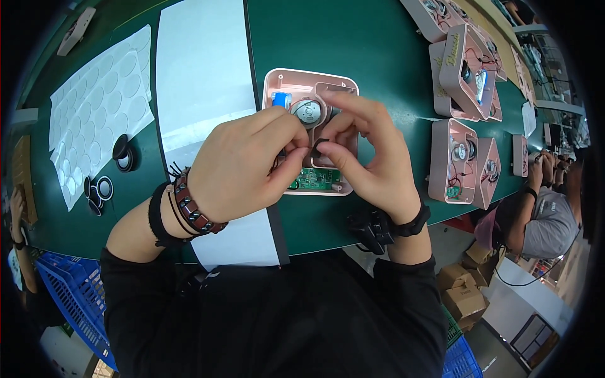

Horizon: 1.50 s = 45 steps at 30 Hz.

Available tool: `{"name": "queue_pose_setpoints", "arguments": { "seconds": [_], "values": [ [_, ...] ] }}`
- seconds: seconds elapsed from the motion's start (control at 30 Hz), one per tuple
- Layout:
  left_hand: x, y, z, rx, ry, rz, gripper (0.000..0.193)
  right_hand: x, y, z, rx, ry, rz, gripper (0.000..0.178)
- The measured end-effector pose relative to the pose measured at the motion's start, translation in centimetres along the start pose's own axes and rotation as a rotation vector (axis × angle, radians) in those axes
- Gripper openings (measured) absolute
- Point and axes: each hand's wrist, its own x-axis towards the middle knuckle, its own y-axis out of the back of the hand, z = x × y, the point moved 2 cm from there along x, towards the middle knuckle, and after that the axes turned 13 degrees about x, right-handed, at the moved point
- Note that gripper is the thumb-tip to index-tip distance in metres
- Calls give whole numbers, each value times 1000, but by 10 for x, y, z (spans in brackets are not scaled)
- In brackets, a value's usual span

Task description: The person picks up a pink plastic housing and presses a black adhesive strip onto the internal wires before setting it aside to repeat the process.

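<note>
In front of me an open pink plastic housing (296, 78) lies on the table, its inside facing up. A round silver speaker (308, 113), a blue cylindrical part (281, 99) and a green circuit board (318, 179) sit inside it. Over its right side, my right hand (372, 154) pinches a small black part (320, 146) between thumb and finger. My left hand (242, 157) reaches across the housing's left side, thumb and forefinger closed close to that part. What the left fingers hold, if anything, is hidden.
A sheet of round white stickers (101, 94) and several black foam rings (124, 159) lie at left. Beside the housing runs a long white sheet (201, 69). More pink housings (452, 160) stand at right, some stacked. A blue crate (75, 296) and other people are nearby.
</note>
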Motion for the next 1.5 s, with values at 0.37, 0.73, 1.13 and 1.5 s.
{"name": "queue_pose_setpoints", "arguments": {
  "seconds": [0.37,0.73,1.13,1.5],
  "values": [
    [2,1,1,-22,22,-7,9,-1,0,2,-127,11,-8,61],
    [1,1,4,-68,88,-46,11,0,1,-5,-643,275,22,33],
    [2,-3,0,-100,55,-39,8,-11,-9,-11,-857,480,92,22],
    [5,-1,-1,-239,156,-115,7,-7,-1,-6,-493,424,46,23]
  ]
}}
